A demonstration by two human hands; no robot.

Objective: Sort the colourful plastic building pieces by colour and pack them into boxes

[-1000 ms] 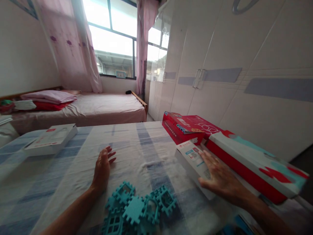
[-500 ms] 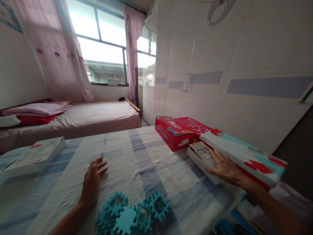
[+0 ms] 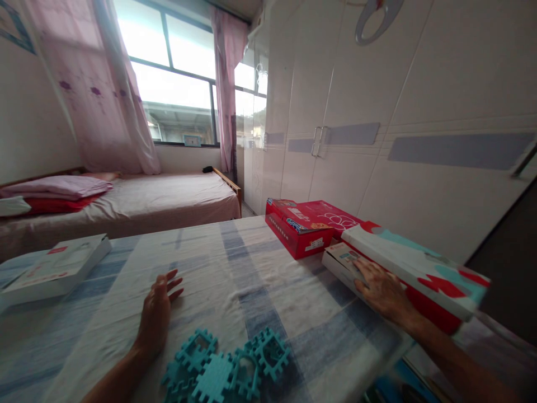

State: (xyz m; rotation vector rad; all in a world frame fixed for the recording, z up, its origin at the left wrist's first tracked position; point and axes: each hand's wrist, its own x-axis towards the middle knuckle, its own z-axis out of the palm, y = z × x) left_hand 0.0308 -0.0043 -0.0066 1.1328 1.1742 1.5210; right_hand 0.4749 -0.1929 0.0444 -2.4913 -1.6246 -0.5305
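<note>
Squares of toothed plastic [image 3: 216,374], wrinkled cloth [image 3: 262,280], right hand [image 3: 381,288] on oblong box [image 3: 343,272]

The window [image 3: 176,92] glares white, leaving the wardrobe [image 3: 335,78] dim.

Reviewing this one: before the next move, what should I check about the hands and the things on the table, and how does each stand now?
1. Left hand free: ok, it holds nothing, fingers apart.
2. Right hand on the small white box: ok, it lies over the top.
3. Right hand closed around that box: cannot tell, its underside is hidden.
4. Teal pieces wholly in view: not ok, the bottom edge of the picture cuts the pile off.
5. White box at the far left lying flat: ok, and no hand is on it.
</note>
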